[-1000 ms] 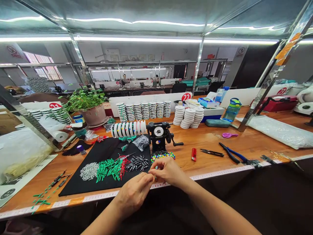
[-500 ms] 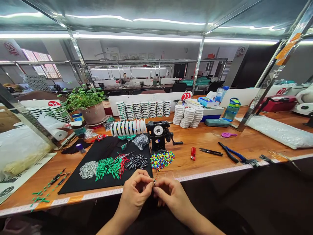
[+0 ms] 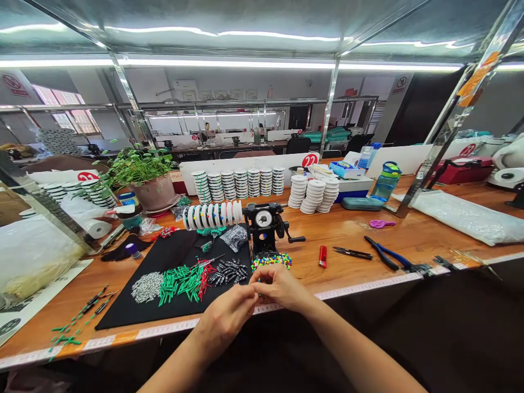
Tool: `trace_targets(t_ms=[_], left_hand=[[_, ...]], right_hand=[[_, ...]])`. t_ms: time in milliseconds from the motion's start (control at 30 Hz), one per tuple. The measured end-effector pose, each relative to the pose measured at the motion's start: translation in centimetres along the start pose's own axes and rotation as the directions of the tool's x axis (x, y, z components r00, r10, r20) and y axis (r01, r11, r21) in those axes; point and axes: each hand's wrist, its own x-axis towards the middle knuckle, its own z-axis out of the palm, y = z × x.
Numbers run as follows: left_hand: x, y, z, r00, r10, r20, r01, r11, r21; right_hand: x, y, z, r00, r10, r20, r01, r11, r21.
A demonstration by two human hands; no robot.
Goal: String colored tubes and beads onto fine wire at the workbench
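My left hand (image 3: 229, 314) and my right hand (image 3: 277, 286) meet at the table's front edge, fingertips pinched together. Whatever sits between the fingers is too small and too covered to make out. Right behind them lies a heap of coloured beads (image 3: 282, 262), partly hidden by my right hand. Left of the hands, a black mat (image 3: 123, 311) bears black tube-shaped pieces (image 3: 229, 271), red strings (image 3: 204, 281), green sticks (image 3: 178, 284) and a pile of small silvery pieces (image 3: 146, 287). A black hand-cranked winder (image 3: 264, 232) carries a row of white spools (image 3: 213, 214).
Rows of stacked spools (image 3: 239, 185) and white discs (image 3: 315, 196) stand at the back. To the right lie a red lighter (image 3: 323, 256), thread snips (image 3: 352, 253) and blue-handled pliers (image 3: 387, 256). Assembled green-and-black pieces (image 3: 77, 319) lie at the left. A potted plant (image 3: 153, 191) stands behind.
My right hand has moved up and over toward the left, now covering part of the beads and the pinch point. My left hand has turned, its back now facing up. The camera shifted slightly.
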Motion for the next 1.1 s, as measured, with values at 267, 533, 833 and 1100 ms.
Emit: trace_targets(t_ms=[267, 533, 833, 1100], left_hand=[[0.1, 2.2, 0.8, 0.811, -0.582, -0.053, 0.506, 0.745, -0.434], [-0.2, 3.1, 0.4, 0.882, -0.466, -0.070, 0.429, 0.855, -0.291], [-0.7, 0.6, -0.1, 0.997, 0.020, 0.081, -0.019, 1.000, -0.011], [0.1, 2.0, 0.5, 0.875, -0.474, -0.096, 0.430, 0.854, -0.293]], right_hand=[[-5.4, -0.2, 2.9, 0.955, 0.157, -0.253, -0.121, 0.981, 0.153], [-7.8, -1.1, 2.8, 0.911, -0.373, -0.178, 0.302, 0.894, -0.329], [-0.7, -0.6, 0.0, 0.999, -0.017, 0.052, 0.020, 0.998, -0.052], [-3.8, -0.2, 2.1, 0.933, 0.042, -0.357, -0.055, 0.998, -0.026]])
